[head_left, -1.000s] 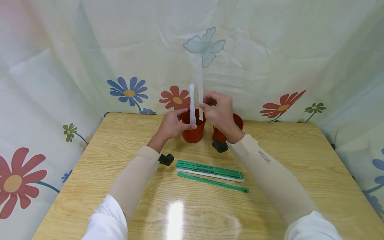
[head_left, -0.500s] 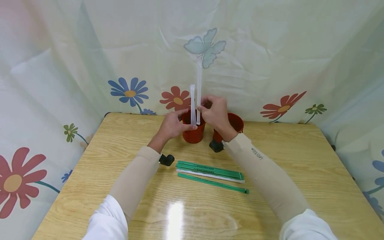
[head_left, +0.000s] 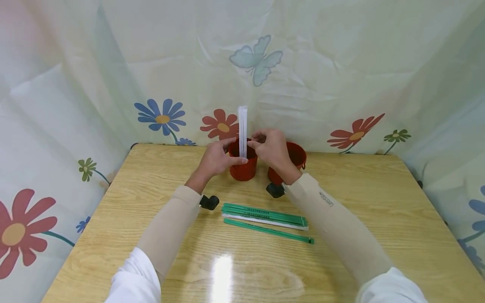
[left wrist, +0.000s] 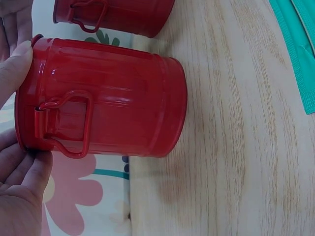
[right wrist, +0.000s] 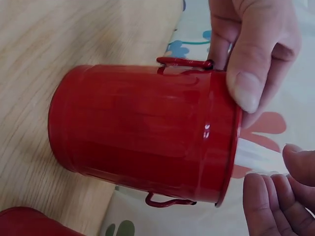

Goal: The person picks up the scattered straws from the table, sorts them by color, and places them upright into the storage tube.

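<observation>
My left hand [head_left: 216, 159] grips the rim of a small red metal bucket [left wrist: 113, 98] between thumb and fingers. Long, slim white wrapped packets [head_left: 243, 126] stand side by side in it, their lower ends hidden inside. At the right of the rim is my right hand [head_left: 270, 147], thumb and fingertips close beside the packets. In the right wrist view, a gap shows between the thumb and fingers of that right hand [right wrist: 283, 191], with a white packet passing behind.
A second red bucket [head_left: 297, 155] stands just right, partly behind my right wrist. In front, several green wrapped packets [head_left: 265, 213] lie with a white one [head_left: 261, 220] on the wooden table [head_left: 170, 252]. A flowered curtain [head_left: 322, 84] hangs behind.
The tall white packet has moved left and dropped down into the bucket, its top now level with the other. My right hand has lowered slightly and let go. My left hand stays put.
</observation>
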`<state>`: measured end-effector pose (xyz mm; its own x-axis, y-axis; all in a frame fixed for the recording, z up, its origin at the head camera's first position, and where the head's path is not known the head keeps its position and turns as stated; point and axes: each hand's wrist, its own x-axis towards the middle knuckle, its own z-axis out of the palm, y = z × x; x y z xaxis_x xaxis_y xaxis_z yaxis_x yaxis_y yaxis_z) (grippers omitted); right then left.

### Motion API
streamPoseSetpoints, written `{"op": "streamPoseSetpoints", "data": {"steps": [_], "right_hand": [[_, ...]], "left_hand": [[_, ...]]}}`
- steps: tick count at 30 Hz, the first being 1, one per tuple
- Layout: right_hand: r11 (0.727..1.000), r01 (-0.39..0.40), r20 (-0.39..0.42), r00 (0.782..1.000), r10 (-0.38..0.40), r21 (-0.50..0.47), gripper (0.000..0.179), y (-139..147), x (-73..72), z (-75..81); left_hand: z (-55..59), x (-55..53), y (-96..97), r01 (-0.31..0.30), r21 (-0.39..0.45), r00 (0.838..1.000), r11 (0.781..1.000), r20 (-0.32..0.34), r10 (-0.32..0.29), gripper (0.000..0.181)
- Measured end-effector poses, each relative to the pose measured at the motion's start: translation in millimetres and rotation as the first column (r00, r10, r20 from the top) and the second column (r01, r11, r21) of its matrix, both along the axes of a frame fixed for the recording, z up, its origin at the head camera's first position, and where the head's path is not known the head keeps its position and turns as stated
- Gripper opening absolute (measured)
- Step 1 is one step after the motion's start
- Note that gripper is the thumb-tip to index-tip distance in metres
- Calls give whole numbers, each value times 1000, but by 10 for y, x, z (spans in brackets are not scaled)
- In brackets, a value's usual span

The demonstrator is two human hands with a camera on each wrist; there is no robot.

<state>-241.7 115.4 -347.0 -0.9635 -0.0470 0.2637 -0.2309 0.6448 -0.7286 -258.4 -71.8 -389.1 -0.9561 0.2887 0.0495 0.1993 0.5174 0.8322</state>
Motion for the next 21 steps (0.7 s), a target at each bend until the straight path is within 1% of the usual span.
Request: {"op": "streamPoseSetpoints", "data": {"steps": [5, 9, 13, 18, 21], "right_hand": [[999, -25, -3, 1000, 25, -20, 21, 106, 174, 15], [998, -59, -8, 998, 58, -17, 19, 189, 341, -18], [996, -86, -8, 996, 86, -28, 15, 272, 517, -41], [988, -131, 30, 991, 134, -82, 11, 359, 724, -74], [984, -161, 61, 984, 166, -79, 11, 410, 847, -140]], "left_hand": [[-7, 7, 12, -9, 7, 1000, 1000, 4, 9, 85], [-14, 16, 1, -17, 15, 1000, 1000, 6, 17, 85], [-16, 20, -4, -12, 14, 1000, 1000, 5, 12, 85], [-14, 18, 0, -17, 7, 1000, 1000, 9, 17, 84], [-14, 21, 1, -23, 0, 1000, 1000, 10, 23, 83]]}}
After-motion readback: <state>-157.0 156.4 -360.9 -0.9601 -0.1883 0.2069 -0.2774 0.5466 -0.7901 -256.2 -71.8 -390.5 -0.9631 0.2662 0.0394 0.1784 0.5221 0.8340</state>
